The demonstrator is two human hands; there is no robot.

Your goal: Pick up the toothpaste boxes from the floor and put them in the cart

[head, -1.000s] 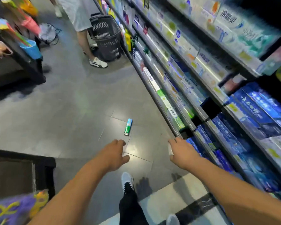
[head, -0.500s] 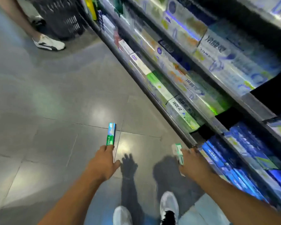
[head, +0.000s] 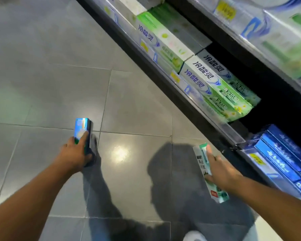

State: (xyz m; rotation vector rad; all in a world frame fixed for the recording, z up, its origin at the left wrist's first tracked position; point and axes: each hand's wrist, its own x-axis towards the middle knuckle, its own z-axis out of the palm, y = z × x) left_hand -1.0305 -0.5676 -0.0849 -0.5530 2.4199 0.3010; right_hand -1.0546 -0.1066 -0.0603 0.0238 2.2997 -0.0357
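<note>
A blue and green toothpaste box [head: 81, 126] lies on the grey tiled floor [head: 132, 105]. My left hand [head: 75, 154] grips its near end, fingers on top and thumb along its right side. A white and green toothpaste box [head: 202, 164] is held in my right hand [head: 219, 173], fingers laid along its top face and curled round it, close to the bottom shelf. The cart is not in view.
A shelf unit [head: 207, 108] runs diagonally along the right, stocked with green and white boxes [head: 214, 87] and blue boxes [head: 281, 153]. Its black base rail is close to my right hand. My white shoe [head: 195, 236] shows at the bottom edge.
I have bent lower and closer to the floor. My left hand reached the blue and green box and closed around its near end. My right hand keeps its box.
</note>
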